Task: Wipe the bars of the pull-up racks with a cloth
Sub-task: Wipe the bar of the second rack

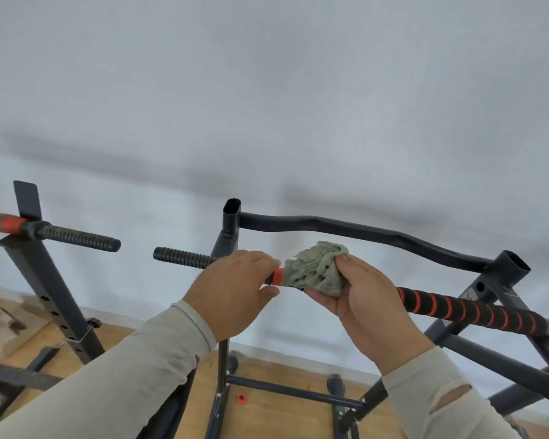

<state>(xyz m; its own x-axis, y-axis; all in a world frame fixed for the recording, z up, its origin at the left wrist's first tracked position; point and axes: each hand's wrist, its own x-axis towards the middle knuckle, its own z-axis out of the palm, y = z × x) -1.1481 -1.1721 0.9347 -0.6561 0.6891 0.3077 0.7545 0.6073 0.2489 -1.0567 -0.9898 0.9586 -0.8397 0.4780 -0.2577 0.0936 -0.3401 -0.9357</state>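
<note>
Wiping the bar (463,308) at frame centre.
Left hand (232,289) is gripping it; right hand (358,299) is clutching the cloth (314,267) — best wrapped snugly, sliding steadily.

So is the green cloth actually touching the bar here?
Touching. The head view shows the green cloth bunched around the bar next to its orange section, held there by the right hand; the bar runs straight into it.
</note>
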